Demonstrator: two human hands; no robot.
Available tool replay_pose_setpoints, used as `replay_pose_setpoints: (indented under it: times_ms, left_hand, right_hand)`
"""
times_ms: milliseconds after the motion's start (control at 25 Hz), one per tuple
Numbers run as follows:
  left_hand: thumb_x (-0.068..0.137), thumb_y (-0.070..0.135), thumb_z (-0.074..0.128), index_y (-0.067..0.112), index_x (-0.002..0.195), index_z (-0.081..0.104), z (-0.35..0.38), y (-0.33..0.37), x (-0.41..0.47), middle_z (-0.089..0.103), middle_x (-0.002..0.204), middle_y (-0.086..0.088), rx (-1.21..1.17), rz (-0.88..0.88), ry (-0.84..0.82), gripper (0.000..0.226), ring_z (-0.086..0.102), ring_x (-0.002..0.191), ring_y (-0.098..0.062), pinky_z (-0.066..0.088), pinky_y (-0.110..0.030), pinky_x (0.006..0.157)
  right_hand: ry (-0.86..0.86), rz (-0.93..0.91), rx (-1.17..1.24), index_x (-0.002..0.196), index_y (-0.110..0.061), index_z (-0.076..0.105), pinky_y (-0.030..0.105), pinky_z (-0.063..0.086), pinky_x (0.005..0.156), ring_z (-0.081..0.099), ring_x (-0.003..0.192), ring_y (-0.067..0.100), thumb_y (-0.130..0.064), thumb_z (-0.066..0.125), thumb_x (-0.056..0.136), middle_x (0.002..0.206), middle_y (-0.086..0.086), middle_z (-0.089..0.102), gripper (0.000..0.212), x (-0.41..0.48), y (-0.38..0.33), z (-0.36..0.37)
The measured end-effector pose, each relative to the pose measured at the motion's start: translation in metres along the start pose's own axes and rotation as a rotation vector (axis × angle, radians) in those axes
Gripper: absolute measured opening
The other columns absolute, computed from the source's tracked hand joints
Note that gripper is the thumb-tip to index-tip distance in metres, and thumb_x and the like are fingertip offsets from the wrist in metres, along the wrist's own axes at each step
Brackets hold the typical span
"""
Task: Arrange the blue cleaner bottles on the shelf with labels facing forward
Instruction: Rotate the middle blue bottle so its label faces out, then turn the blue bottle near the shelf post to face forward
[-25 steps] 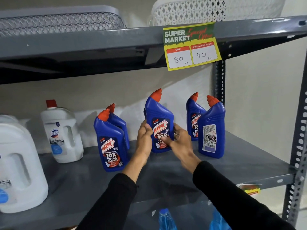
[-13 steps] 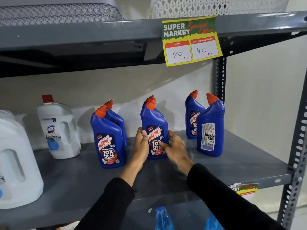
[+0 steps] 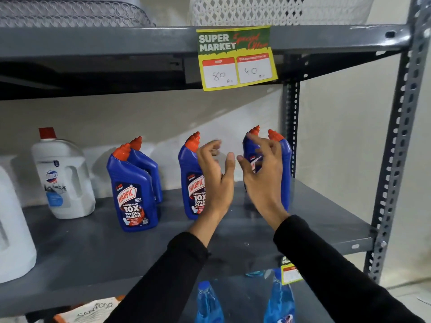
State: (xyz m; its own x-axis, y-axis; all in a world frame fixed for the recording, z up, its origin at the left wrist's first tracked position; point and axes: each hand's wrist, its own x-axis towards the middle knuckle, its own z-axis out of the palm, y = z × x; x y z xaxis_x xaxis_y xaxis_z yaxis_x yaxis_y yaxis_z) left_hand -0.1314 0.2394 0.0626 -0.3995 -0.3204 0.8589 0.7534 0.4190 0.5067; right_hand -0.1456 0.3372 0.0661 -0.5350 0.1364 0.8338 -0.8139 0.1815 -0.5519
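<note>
Blue bottles upright, hands spread, empty

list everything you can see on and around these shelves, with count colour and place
blue cleaner bottles: five visible, blue with orange-red caps, middle shelf; two left, one centre, two right behind the right hand
white jugs: two, white, left of middle shelf; the smaller has a red cap, the larger is cut off at the frame edge
price tag: one, yellow and green, on the upper shelf's front edge
baskets: two, one grey and one white, on the top shelf
clear blue bottles: two, light blue, below the middle shelf
second tag: one, yellow, on the middle shelf's front edge
shelf rack: one, grey metal
left hand: open, in front of the centre bottle
right hand: open, in front of the right pair
</note>
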Motion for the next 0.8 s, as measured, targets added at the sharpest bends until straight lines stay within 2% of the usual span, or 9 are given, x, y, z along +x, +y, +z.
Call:
replay_pose_setpoints:
  times_ms: [120,200,280,400,480,600,720,800]
  left_hand:
    - [0.098,0.021,0.052,0.019,0.127,0.045,0.033,-0.005,-0.008,0.054,0.123,0.002,-0.115,-0.260,-0.114,0.029,0.055,0.111,-0.011,0.045,-0.021,0.089]
    - [0.100,0.025,0.048,0.018,0.138,0.040,0.050,-0.014,-0.019,0.052,0.131,0.003,-0.142,-0.425,-0.176,0.039,0.053,0.117,-0.013,0.044,-0.025,0.095]
    - [0.100,0.024,0.047,0.019,0.142,0.038,0.063,-0.024,-0.031,0.050,0.131,0.005,-0.116,-0.583,-0.212,0.043,0.054,0.114,-0.012,0.046,-0.029,0.094]
    - [0.098,0.015,0.052,0.016,0.133,0.048,0.074,-0.036,-0.045,0.062,0.127,-0.008,-0.117,-0.768,-0.205,0.036,0.063,0.101,-0.017,0.053,-0.034,0.087]
    - [0.095,0.012,0.055,0.014,0.132,0.049,0.078,-0.040,-0.050,0.063,0.127,-0.011,-0.103,-0.781,-0.189,0.037,0.064,0.104,-0.021,0.053,-0.038,0.090]
    - [0.096,0.015,0.054,0.017,0.134,0.049,0.080,-0.035,-0.053,0.062,0.126,-0.010,-0.054,-0.748,-0.176,0.039,0.064,0.105,-0.021,0.054,-0.036,0.089]
    - [0.093,0.038,0.057,0.015,0.125,0.055,0.081,-0.024,-0.040,0.045,0.130,-0.001,0.038,-0.613,-0.207,0.039,0.062,0.103,-0.015,0.054,-0.027,0.085]
    - [0.082,0.056,0.064,0.022,0.116,0.058,0.083,-0.010,-0.026,0.037,0.120,0.006,0.058,-0.499,-0.257,0.048,0.061,0.097,-0.006,0.057,-0.026,0.081]
  right_hand:
    - [0.106,0.055,-0.039,0.133,-0.031,0.051,0.043,0.049,0.096,0.046,0.120,0.019,-0.009,0.073,0.079,0.127,-0.005,0.042,0.062,0.002,0.016,-0.030]
    - [0.143,0.124,-0.102,0.135,-0.029,0.046,0.042,0.046,0.100,0.042,0.122,0.016,-0.009,0.074,0.076,0.126,-0.007,0.039,0.068,-0.003,0.034,-0.047]
    - [0.062,0.246,-0.152,0.139,-0.024,0.040,0.041,0.046,0.102,0.046,0.123,0.018,-0.011,0.075,0.079,0.130,-0.005,0.039,0.071,-0.010,0.055,-0.060]
    - [-0.172,0.495,-0.141,0.136,-0.013,0.045,0.043,0.051,0.097,0.057,0.119,0.025,-0.010,0.072,0.086,0.129,0.005,0.055,0.057,-0.022,0.080,-0.067]
    - [-0.221,0.538,-0.121,0.128,-0.012,0.051,0.045,0.053,0.093,0.062,0.112,0.026,-0.008,0.066,0.089,0.119,0.003,0.062,0.042,-0.029,0.086,-0.066]
    - [-0.198,0.511,-0.168,0.127,-0.015,0.054,0.045,0.052,0.093,0.063,0.107,0.023,-0.011,0.065,0.090,0.118,0.004,0.065,0.038,-0.027,0.082,-0.065]
    - [-0.157,0.445,-0.129,0.122,-0.018,0.055,0.044,0.057,0.085,0.065,0.098,0.020,-0.015,0.064,0.091,0.111,0.002,0.064,0.033,-0.018,0.073,-0.062]
    - [-0.107,0.378,-0.181,0.118,-0.020,0.057,0.038,0.059,0.074,0.064,0.087,0.016,-0.022,0.062,0.092,0.105,0.001,0.059,0.027,-0.011,0.064,-0.058]
